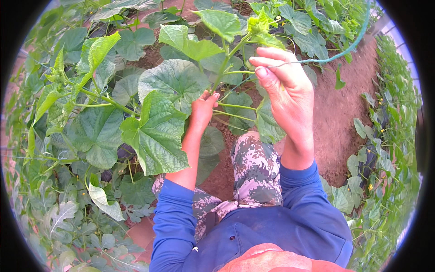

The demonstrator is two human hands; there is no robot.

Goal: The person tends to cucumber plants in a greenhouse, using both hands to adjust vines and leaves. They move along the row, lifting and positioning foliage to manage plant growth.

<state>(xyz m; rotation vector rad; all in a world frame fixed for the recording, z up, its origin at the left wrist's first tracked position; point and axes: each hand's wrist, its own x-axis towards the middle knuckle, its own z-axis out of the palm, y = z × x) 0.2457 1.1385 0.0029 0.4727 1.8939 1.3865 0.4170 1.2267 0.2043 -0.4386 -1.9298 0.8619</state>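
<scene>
My left hand (203, 109) is closed around the green stem (222, 68) of a cucumber-like vine, below its leafy growing tip (260, 29). Between the thumb and fingers of my right hand (289, 80) a blue-green twine (343, 54) is pinched. From there the twine arcs up toward the top right rim, and a thinner stretch slants down past the stem toward my left hand. A broad leaf (159, 136) covers part of my left forearm. Another large leaf (175, 83) spreads just left of the held stem.
A second vine shoot (112, 101) leans out at the left. Lobed, watermelon-like foliage (61, 217) covers the ground at lower left. Bare reddish soil (343, 112) forms a path on the right, bordered by another plant row (390, 136). My camouflage-trousered knee (256, 170) is below my hands.
</scene>
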